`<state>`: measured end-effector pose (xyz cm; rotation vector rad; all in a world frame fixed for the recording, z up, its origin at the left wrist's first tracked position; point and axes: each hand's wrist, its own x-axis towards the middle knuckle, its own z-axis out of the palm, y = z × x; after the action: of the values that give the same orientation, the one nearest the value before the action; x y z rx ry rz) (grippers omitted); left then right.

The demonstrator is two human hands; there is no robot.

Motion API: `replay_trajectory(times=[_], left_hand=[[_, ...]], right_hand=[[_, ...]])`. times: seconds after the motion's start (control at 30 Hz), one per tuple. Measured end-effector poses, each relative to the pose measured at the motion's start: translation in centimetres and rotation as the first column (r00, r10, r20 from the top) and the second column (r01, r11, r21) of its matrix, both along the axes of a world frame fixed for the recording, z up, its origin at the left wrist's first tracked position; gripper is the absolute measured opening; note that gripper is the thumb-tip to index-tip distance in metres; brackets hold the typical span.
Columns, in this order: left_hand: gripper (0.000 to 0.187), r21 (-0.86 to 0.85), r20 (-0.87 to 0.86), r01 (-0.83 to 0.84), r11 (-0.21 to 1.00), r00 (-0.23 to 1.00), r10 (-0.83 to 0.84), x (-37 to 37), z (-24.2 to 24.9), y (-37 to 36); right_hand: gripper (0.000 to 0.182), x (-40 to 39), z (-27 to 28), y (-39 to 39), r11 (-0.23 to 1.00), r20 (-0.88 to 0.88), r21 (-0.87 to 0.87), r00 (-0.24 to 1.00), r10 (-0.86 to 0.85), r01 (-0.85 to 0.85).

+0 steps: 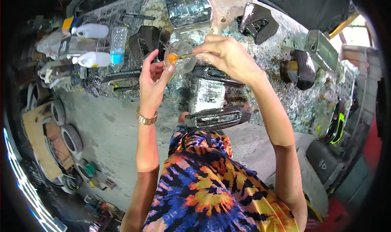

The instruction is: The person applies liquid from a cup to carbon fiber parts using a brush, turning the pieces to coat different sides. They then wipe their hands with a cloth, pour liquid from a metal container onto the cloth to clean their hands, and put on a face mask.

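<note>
At the upper middle of the frame, the left hand (154, 76) holds a clear cup (183, 65) by its left edge, thumb against the side, index finger spread away. The right hand (225, 56) pinches a thin stick (188, 55) between thumb and fingers, its tip over the cup beside an orange patch (173, 58). A glossy black part (218, 76) lies lower right of the cup.

Bottles (93, 60) sit on the workbench (266, 103) I view remotely, left of the cup (184, 65), with a container (324, 51) far right. Tires (73, 138) rest on the floor (110, 140) at left
</note>
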<state>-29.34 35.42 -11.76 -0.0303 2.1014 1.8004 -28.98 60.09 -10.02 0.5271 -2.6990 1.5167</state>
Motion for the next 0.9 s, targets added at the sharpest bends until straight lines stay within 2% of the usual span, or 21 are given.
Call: replay_trajectory(times=[0.03,0.07,0.1,0.17,0.2,0.3,0.33,0.37,0.43,0.47,0.57,0.6,0.63,0.8,0.9], left_hand=[[0.056,0.018,-0.018,-0.022,1.0,1.0,0.022,0.0,-0.4,-0.5],[0.058,0.035,0.023,-0.06,0.998,0.998,0.06,0.0,-1.3,-1.4],[0.058,0.06,0.031,-0.072,0.996,0.997,0.071,0.0,-2.1,-2.2],[0.058,0.019,0.025,-0.127,0.992,0.992,0.126,0.5,-3.3,-4.6],[0.058,-0.014,0.039,-0.137,0.991,0.99,0.137,0.9,-3.7,-5.4],[0.059,-0.044,0.061,-0.136,0.99,0.989,0.138,2.1,-5.2,-7.5],[0.06,-0.033,0.089,-0.145,0.989,0.985,0.147,2.4,-5.5,-8.0],[0.06,-0.027,0.094,-0.156,0.987,0.983,0.158,2.7,-5.6,-8.5],[0.061,0.018,0.104,-0.17,0.985,0.98,0.167,3.3,-5.9,-9.3],[0.061,0.024,0.109,-0.182,0.983,0.978,0.178,3.7,-6.0,-9.3],[0.06,0.009,0.126,-0.18,0.984,0.976,0.178,4.2,-6.8,-10.5],[0.06,0.014,0.132,-0.189,0.982,0.974,0.186,4.3,-7.0,-10.7],[0.06,0.057,0.143,-0.208,0.976,0.97,0.199,4.4,-7.3,-10.8],[0.06,0.115,0.187,-0.206,0.972,0.965,0.182,5.1,-7.6,-10.5],[0.06,0.082,0.173,-0.142,0.986,0.977,0.126,5.5,-8.1,-10.6]], right_hand=[[0.019,-0.6,-0.8,-0.5,0.999,0.0,-0.007,0.999,0.05,-0.05],[0.019,-0.6,-1.3,-0.5,0.994,0.108,-0.11,0.994,0.013,-0.001],[0.017,-0.6,0.2,-0.1,0.991,0.274,-0.126,0.962,-0.016,0.052],[0.017,-0.3,-1.3,0.4,0.979,0.332,-0.141,0.938,-0.096,0.15],[0.018,-0.1,-0.6,0.9,0.984,0.406,-0.047,0.903,-0.139,0.172],[0.017,0.1,-1.3,0.8,0.997,0.36,0.057,0.931,-0.064,0.046],[0.016,0.0,-1.2,0.7,0.988,0.261,0.145,0.965,0.017,-0.057],[0.016,-0.1,-0.6,0.4,0.986,0.265,0.151,0.964,0.026,-0.069],[0.015,-0.7,2.0,-0.2,0.967,0.433,0.256,0.893,-0.121,0.006],[0.016,-1.5,3.1,-0.4,0.927,0.429,0.373,0.891,-0.149,-0.025],[0.017,-4.0,1.1,-2.1,0.916,0.398,0.396,0.911,-0.112,-0.061],[0.018,-4.8,-0.8,-2.8,0.942,0.322,0.325,0.946,-0.027,-0.084],[0.018,-5.6,-2.5,-3.8,0.911,0.404,0.394,0.913,-0.049,-0.125],[0.021,-7.4,-7.6,-7.2,0.753,0.48,0.594,0.876,-0.048,-0.284],[0.022,-7.4,-6.6,-6.7,0.764,0.567,0.544,0.823,-0.031,-0.346]])
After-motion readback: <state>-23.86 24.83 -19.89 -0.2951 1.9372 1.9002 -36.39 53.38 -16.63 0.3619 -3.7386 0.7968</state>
